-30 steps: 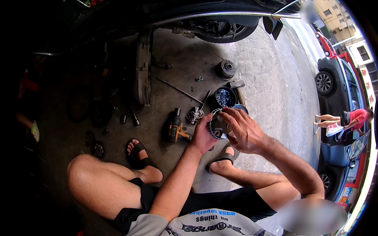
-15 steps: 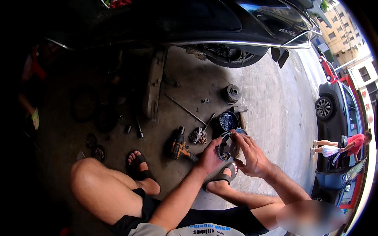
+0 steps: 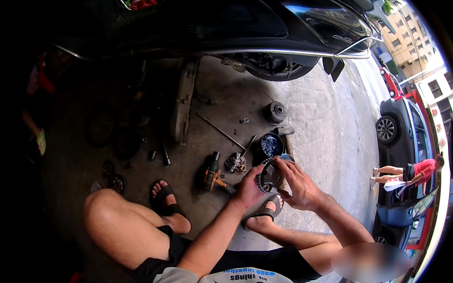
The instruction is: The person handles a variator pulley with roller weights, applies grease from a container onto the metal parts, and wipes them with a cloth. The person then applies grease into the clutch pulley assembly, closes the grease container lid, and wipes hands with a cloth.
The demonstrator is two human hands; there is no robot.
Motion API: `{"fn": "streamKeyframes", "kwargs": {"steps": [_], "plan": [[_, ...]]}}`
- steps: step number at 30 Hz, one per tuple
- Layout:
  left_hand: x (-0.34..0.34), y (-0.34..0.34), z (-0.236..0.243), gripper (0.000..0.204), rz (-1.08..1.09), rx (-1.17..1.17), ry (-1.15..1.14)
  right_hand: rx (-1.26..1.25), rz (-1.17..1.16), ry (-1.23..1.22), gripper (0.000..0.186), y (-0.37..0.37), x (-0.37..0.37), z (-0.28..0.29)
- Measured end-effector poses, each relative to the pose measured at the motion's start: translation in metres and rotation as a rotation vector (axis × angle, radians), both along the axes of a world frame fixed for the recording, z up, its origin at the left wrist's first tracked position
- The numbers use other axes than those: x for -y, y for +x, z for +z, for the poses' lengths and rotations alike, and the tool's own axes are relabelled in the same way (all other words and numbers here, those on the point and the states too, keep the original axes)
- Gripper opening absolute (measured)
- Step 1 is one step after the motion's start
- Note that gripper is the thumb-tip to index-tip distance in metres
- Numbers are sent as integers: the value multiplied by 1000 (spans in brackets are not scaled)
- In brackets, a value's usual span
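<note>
My left hand grips the near-left side of a round metal part with a toothed rim. My right hand is on its right side, fingers over the top edge. Just beyond are a dark bucket of blue-grey liquid, part of a second round container behind my fingers, and a greasy crumpled bundle. A black-and-orange power tool lies left of my hands between my sandalled feet.
A black scooter spans the top. Metal drum, long rod, grey casing, gears and sockets lie around. Another person's hand shows at far left. A person in red carries a bag beside parked cars.
Since a second ago the view has shifted, so the scene and my hands sit lower in the picture, with more scooter showing. The person in red has shifted slightly; both my hands still hold the part.
</note>
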State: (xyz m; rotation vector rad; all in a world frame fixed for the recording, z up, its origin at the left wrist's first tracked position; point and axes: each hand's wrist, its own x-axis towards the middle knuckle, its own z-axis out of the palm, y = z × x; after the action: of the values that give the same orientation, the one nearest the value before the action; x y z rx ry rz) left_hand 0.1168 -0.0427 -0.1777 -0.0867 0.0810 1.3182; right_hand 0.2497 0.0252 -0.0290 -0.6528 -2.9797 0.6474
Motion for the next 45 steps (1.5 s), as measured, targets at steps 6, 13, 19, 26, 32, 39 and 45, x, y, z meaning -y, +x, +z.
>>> {"fn": "streamKeyframes", "kwargs": {"steps": [6, 13, 19, 26, 32, 39, 45], "plan": [[1, 0, -1, 57, 1, -20, -34, 8, 3, -28, 103, 1, -1, -4], [1, -1, -1, 57, -45, -39, -51, 35, 0, -39, 107, 3, -5, -8], [1, -3, 2, 53, -45, -4, -56, 41, 6, -47, 109, 1, -6, -8], [2, -4, 3, 56, -63, -30, -34, 50, 2, -53, 107, 0, -8, -8], [2, -4, -4, 57, -88, -27, 0, 64, -13, -60, 106, -4, -5, -7], [0, -2, -3, 57, -77, -36, -13, 47, -41, -72, 107, -3, -5, -8], [1, -4, -2, 59, -105, -6, 10, 25, -25, -68, 107, -1, -6, -12]]}}
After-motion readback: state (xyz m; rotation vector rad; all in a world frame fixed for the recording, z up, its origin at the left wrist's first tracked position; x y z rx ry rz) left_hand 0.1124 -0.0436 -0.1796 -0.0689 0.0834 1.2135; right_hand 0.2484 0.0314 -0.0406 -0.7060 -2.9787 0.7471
